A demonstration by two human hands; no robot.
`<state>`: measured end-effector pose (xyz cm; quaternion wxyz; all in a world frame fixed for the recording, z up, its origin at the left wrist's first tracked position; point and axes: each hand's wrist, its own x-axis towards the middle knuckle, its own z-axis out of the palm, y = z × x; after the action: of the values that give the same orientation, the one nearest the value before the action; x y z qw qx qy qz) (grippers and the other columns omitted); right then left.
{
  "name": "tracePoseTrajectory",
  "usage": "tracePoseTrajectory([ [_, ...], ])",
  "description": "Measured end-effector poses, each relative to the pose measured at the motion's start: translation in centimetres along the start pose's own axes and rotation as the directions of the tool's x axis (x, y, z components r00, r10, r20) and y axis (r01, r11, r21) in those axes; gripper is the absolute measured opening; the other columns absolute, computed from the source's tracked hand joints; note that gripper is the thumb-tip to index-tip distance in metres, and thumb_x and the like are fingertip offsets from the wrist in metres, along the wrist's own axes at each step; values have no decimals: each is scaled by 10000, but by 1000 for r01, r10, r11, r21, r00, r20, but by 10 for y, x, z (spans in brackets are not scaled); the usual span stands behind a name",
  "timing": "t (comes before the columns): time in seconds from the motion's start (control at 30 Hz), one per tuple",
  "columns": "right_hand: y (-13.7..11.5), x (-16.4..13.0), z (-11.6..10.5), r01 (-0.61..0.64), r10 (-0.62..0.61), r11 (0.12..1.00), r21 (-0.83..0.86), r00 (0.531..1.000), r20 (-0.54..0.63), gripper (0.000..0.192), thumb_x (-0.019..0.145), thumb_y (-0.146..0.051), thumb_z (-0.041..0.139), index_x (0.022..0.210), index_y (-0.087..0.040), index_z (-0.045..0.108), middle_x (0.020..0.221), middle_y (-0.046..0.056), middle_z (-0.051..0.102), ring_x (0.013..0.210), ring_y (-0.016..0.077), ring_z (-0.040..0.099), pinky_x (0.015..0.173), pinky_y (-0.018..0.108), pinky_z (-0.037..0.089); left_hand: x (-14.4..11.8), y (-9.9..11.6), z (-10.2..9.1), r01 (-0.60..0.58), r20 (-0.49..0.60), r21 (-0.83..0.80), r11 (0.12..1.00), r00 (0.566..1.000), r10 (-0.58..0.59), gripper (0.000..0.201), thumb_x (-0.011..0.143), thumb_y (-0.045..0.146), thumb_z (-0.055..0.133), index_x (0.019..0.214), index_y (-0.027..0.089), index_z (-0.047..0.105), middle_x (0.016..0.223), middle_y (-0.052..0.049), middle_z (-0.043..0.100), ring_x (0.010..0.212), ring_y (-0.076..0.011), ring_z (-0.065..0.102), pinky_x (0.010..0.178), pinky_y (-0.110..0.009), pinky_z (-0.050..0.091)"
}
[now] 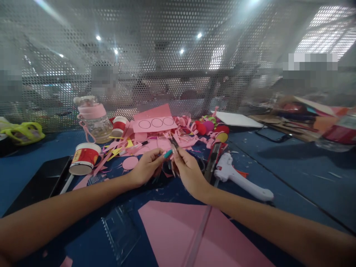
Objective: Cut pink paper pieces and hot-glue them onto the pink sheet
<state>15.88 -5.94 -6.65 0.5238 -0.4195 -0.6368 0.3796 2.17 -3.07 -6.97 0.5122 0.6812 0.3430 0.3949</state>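
Centre of work: a dark-tipped tool (174, 142), upright between the two hands above the middle of the blue table (292, 174); its type cannot be told, its lower part being covered by fingers. Right hand (191, 176): fingers closed in a pinch around the tool, tip projecting beyond them. Left hand (146, 167): partly curled, thumb and fingertips together just beside the right; whether it grips a small piece cannot be told. Directly beyond the hands: a heap of pink scraps (147, 144) with yellow strips, and on it a pink card (155, 120) bearing three drawn circles in a row. A loose pink disc (130, 163) lies near the left hand. Farther left: red-and-white paper cup (86, 157), a second cup (119, 126) near the heap, clear bottle (96, 122) with pink collar, flat black object (41, 185). Right: white glue gun (236, 178) on its side, next to a black-and-red tool (212, 161). Foreground: large pink sheet (169, 230), clear plastic sleeve (121, 233) to its left. Background: perforated screen (167, 85).
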Motion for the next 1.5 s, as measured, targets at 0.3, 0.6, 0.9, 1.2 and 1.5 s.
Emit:
tracePoseTrajectory([
  [0.3, -1, -3, 2, 4, -3, 999, 32, 1000, -17, 342, 870, -452, 375, 629, -210, 392, 504, -62, 391, 418, 79, 364, 406, 217, 295, 0, -4, -2, -33, 56, -22, 999, 998, 34, 327, 814, 492, 444, 742, 174, 428, 376, 99, 409, 282, -33, 309, 295, -134, 220],
  [0.6, 2, -1, 0, -2, 2, 1000, -1, 999, -43, 282, 862, -379, 408, 637, -210, 419, 520, -55, 412, 430, 87, 371, 411, 227, 300, 0, -3, -2, -2, 23, 24, 1000, 1000, 2, 386, 793, 519, 456, 666, 154, 457, 367, 86, 383, 296, -29, 306, 298, -142, 200],
  [0.9, 7, -1, 0, -26, 27, 999, 48, 999, -33, 270, 850, -394, 419, 667, -197, 436, 520, -58, 416, 396, 67, 327, 367, 207, 259, 0, 0, -2, -6, -18, -26, 1000, 1000, 6, 348, 738, 492, 550, 689, 164, 441, 344, 103, 394, 251, -32, 307, 273, -140, 195],
  [1.2, 8, -2, -1, 15, -15, 999, 51, 1000, -12, 279, 867, -376, 397, 651, -201, 405, 507, -66, 377, 415, 71, 329, 397, 209, 269, 2, -9, -4, 3, 48, -27, 1000, 999, -1, 315, 783, 475, 515, 861, 178, 449, 351, 118, 363, 270, -43, 297, 292, -137, 224],
  [1.5, 6, -2, -1, 51, -50, 996, -79, 999, 22, 300, 879, -366, 371, 627, -204, 375, 522, -61, 356, 460, 84, 325, 438, 218, 281, -5, -4, -5, -205, 74, 399, 894, 979, 191, 259, 894, 372, 329, 784, 167, 443, 611, 36, 457, 530, -77, 419, 509, -201, 347],
])
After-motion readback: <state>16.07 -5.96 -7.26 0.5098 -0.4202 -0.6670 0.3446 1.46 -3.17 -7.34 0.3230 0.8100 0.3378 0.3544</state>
